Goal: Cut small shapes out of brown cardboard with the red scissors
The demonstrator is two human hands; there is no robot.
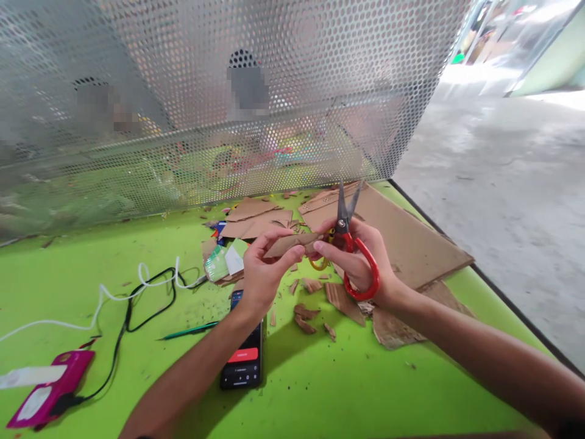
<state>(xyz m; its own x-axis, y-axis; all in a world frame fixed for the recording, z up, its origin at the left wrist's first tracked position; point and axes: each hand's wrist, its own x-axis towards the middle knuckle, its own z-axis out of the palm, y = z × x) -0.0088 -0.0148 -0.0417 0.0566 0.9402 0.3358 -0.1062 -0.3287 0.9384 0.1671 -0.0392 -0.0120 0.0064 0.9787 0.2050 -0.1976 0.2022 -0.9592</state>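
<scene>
A small strip of brown cardboard [284,244] is pinched between the fingers and thumb of my left hand [262,268], above the green table. My right hand [365,256] carries red-handled scissors [373,268], their dark blades parted and pointing away from me. The thumb and fingertips of that hand also touch the right end of the strip. Just behind the strip is a yellow ring-shaped handle [320,264], partly hidden by my right hand. Torn cardboard scraps [305,317] lie below my hands.
A large cardboard sheet [411,244] lies at the right, near the table edge. Perforated metal mesh [297,73] rises behind. At the left are a phone [242,369], a green pencil [192,330], a magenta device [68,381] and cables [130,311].
</scene>
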